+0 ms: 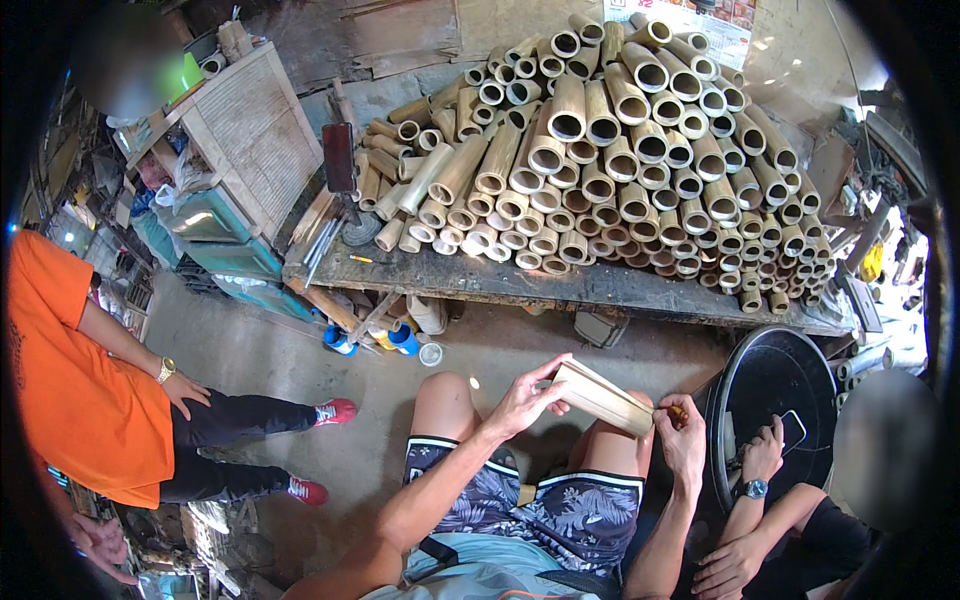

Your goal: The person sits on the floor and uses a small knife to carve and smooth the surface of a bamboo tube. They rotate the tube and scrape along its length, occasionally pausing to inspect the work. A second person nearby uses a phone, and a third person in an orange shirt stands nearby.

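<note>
A pale split bamboo piece (608, 398) lies slantwise above my knees. My left hand (528, 402) grips its upper left end, thumb and fingers closed on it. At the lower right end, my right hand (683, 438) is closed in a pinch. A small yellow-orange thing (678, 411) shows between its fingers, too small to name. These fingertips are right by the bamboo's end; whether they also hold the bamboo, I cannot tell.
Ahead, a wooden bench (560, 290) bears a large stack of cut bamboo tubes (600, 180) and a phone on a stand (339, 160). A black tub (722, 400) stands at right, beside a person's hand with a phone (793, 430). Someone in an orange shirt (85, 390) stands left.
</note>
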